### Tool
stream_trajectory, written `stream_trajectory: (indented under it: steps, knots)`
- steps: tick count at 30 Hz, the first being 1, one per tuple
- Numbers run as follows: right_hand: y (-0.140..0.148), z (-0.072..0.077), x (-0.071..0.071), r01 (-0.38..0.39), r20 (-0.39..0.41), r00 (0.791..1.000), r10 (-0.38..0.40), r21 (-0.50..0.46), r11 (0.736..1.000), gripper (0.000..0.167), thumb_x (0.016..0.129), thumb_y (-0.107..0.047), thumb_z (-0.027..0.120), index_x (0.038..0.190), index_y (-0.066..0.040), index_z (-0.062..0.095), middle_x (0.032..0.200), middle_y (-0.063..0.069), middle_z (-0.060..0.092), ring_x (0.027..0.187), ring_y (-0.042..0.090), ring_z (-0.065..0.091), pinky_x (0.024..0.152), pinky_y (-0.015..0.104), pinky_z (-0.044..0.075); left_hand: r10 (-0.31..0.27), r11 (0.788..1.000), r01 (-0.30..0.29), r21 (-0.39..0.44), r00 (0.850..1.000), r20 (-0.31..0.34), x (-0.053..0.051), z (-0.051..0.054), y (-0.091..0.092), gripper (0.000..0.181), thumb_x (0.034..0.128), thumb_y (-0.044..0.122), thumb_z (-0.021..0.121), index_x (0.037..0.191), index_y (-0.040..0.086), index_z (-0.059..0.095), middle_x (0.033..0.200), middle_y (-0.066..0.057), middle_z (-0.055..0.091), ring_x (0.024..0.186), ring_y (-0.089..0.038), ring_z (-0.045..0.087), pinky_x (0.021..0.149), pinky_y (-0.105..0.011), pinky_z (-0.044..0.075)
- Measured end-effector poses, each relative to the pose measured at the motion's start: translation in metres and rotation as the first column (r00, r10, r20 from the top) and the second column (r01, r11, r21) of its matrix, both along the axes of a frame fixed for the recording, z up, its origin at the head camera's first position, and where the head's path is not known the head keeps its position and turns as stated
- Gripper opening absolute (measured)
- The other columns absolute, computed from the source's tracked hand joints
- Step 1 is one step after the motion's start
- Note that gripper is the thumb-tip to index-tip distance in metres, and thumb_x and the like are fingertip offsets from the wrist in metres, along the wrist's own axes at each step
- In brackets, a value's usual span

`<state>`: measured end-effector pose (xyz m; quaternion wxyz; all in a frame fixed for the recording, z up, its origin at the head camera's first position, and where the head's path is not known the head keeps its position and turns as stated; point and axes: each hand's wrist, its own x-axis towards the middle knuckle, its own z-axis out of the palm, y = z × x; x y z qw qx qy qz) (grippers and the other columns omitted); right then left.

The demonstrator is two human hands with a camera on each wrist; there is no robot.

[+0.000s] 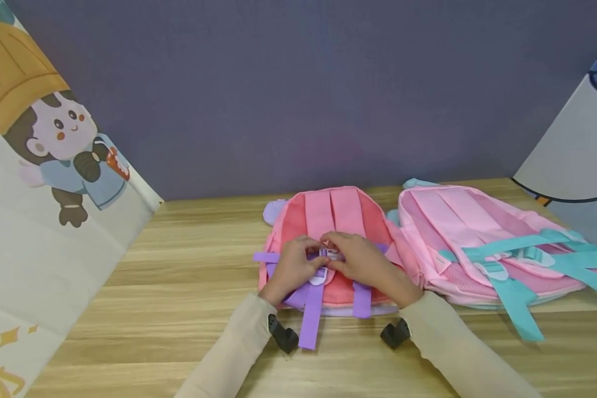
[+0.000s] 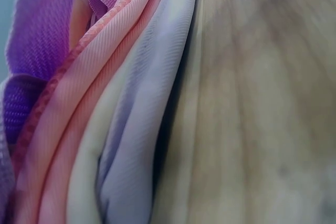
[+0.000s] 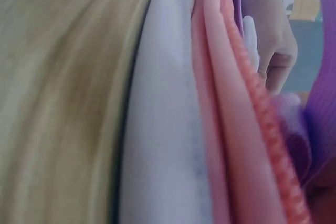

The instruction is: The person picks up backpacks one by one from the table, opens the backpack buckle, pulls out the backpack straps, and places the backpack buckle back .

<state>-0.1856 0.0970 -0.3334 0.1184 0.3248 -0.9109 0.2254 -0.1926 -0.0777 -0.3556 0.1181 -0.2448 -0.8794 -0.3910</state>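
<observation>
A coral-pink backpack [image 1: 293, 221] lies on the table with its strap side up. Over its middle, my left hand [image 1: 296, 265] and right hand [image 1: 360, 261] meet with bent fingers, pinching a small white buckle [image 1: 331, 254] on the purple webbing straps. Fingers partly cover the buckle, so whether its halves are joined cannot be told. A white strap adjuster [image 1: 319, 276] sits just below the left fingers. One purple strap end [image 1: 310, 326] hangs over the bag's near edge. In the left wrist view, purple webbing [image 2: 42, 30] rises beside the bag's layered edge [image 2: 131, 171].
A light-pink backpack [image 1: 457, 215] with turquoise straps [image 1: 517, 309] lies at the right, against the coral one. Wood-grain table surface [image 1: 179, 287] extends to the left. Behind stands a dark grey panel [image 1: 278, 99], with a cartoon-printed sheet [image 1: 40, 249] at the left.
</observation>
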Motion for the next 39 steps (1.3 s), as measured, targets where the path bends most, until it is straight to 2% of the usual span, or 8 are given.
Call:
stream_trajectory:
  steps: [3, 6, 11, 14, 20, 29, 34, 39]
  knots:
    - [0.002, -0.006, -0.005, -0.013, 0.105, 0.994, 0.026, -0.124, 0.992, 0.035, 0.081, -0.016, 0.075, 0.113, -0.008, 0.061, 0.095, 0.002, 0.066, 0.087, 0.015, 0.061, 0.079, 0.033, 0.052, -0.014, 1.000, 0.014, 0.008, 0.999, 0.035, 0.000, -0.001, -0.001, 0.018, 0.0800, 0.008, 0.075, 0.097, 0.002, 0.071, 0.090, -0.008, 0.068, 0.081, -0.016, 0.060, 0.073, -0.024, 0.048]
    - [0.003, -0.011, -0.009, -0.014, 0.171, 0.984, 0.054, -0.231, 0.973, 0.030, 0.081, -0.011, 0.075, 0.108, -0.008, 0.062, 0.091, 0.001, 0.066, 0.085, 0.013, 0.060, 0.077, 0.031, 0.052, -0.048, 0.999, 0.047, 0.013, 0.995, 0.087, -0.001, 0.000, -0.004, 0.017, 0.0837, 0.008, 0.071, 0.099, 0.003, 0.068, 0.092, -0.008, 0.068, 0.086, -0.017, 0.062, 0.079, -0.027, 0.049]
    - [0.003, -0.015, -0.011, -0.031, 0.146, 0.986, 0.077, -0.292, 0.956, 0.026, 0.079, -0.003, 0.074, 0.103, -0.008, 0.062, 0.088, 0.001, 0.065, 0.082, 0.012, 0.059, 0.075, 0.029, 0.050, -0.111, 0.991, 0.120, -0.061, 0.985, 0.132, -0.002, 0.008, -0.013, 0.016, 0.0881, 0.008, 0.064, 0.103, 0.002, 0.065, 0.096, -0.010, 0.062, 0.090, -0.019, 0.058, 0.082, -0.029, 0.048]
    - [0.003, -0.016, -0.012, -0.047, 0.120, 0.989, 0.088, -0.311, 0.949, 0.026, 0.079, -0.001, 0.073, 0.101, -0.008, 0.062, 0.088, 0.001, 0.065, 0.082, 0.013, 0.059, 0.075, 0.030, 0.050, -0.122, 0.988, 0.133, -0.079, 0.984, 0.132, -0.003, 0.012, -0.018, 0.014, 0.0874, 0.004, 0.061, 0.100, 0.000, 0.065, 0.094, -0.011, 0.060, 0.087, -0.019, 0.056, 0.078, -0.027, 0.047]
    - [0.004, -0.017, -0.012, -0.049, 0.101, 0.991, 0.086, -0.326, 0.944, 0.026, 0.079, -0.001, 0.073, 0.102, -0.008, 0.063, 0.089, 0.000, 0.065, 0.083, 0.013, 0.060, 0.076, 0.031, 0.050, -0.074, 0.995, 0.084, -0.057, 0.985, 0.156, -0.006, 0.010, -0.020, 0.006, 0.0876, 0.005, 0.063, 0.089, 0.001, 0.066, 0.085, -0.009, 0.058, 0.079, -0.014, 0.053, 0.071, -0.022, 0.044]
    - [0.006, -0.018, -0.013, -0.082, 0.066, 0.992, 0.110, -0.326, 0.942, 0.029, 0.079, 0.000, 0.073, 0.106, -0.006, 0.064, 0.095, 0.003, 0.065, 0.087, 0.016, 0.062, 0.080, 0.034, 0.052, 0.055, 0.997, -0.046, -0.064, 0.989, 0.137, -0.005, 0.004, -0.009, 0.005, 0.0875, 0.008, 0.064, 0.085, 0.005, 0.068, 0.085, -0.005, 0.058, 0.078, -0.013, 0.049, 0.073, -0.028, 0.039]
    - [0.007, -0.018, -0.013, -0.086, 0.067, 0.992, 0.109, -0.288, 0.954, 0.032, 0.079, -0.003, 0.074, 0.109, -0.006, 0.066, 0.093, 0.002, 0.064, 0.085, 0.015, 0.060, 0.078, 0.032, 0.051, 0.070, 0.996, -0.063, -0.059, 0.990, 0.125, -0.004, 0.004, -0.007, 0.006, 0.0873, 0.008, 0.064, 0.085, 0.006, 0.069, 0.084, -0.004, 0.057, 0.080, -0.015, 0.051, 0.080, -0.034, 0.037]
    - [0.008, -0.016, -0.013, -0.077, 0.084, 0.991, 0.101, -0.249, 0.965, 0.028, 0.078, -0.011, 0.076, 0.105, -0.008, 0.068, 0.089, 0.000, 0.062, 0.079, 0.011, 0.055, 0.073, 0.028, 0.048, 0.071, 0.996, -0.064, -0.061, 0.990, 0.124, -0.002, 0.004, -0.005, 0.006, 0.0872, 0.009, 0.064, 0.084, 0.007, 0.070, 0.083, -0.004, 0.058, 0.082, -0.017, 0.053, 0.088, -0.042, 0.030]
